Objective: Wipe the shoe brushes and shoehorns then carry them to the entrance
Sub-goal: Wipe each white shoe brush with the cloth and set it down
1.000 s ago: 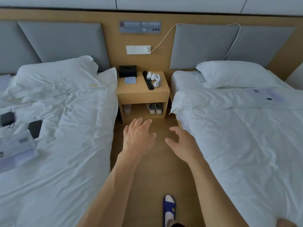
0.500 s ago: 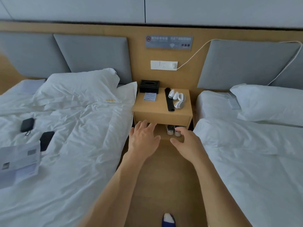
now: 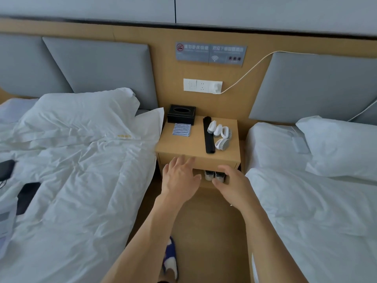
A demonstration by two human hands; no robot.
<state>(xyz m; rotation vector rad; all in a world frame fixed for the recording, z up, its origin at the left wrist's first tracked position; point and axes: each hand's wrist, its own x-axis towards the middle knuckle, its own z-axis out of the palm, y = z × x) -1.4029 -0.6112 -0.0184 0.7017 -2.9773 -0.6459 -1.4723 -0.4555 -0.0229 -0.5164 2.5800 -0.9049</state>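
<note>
Both the left hand (image 3: 179,177) and right hand (image 3: 232,184) reached forward with fingers spread, holding nothing, while the white shoe brushes (image 3: 220,134) and black shoehorns (image 3: 209,134) lay beyond them on the nightstand (image 3: 187,146).

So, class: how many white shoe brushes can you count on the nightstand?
3 on the nightstand, right of the black shoehorn: brush one, brush two, brush three. Overlap may hide more.

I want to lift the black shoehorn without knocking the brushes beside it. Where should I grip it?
Pinch the black shoehorn at its near end, which sits close to the nightstand front edge. Come from the left: that side is bare wood, while the white brushes crowd its right, probably touching.
</note>
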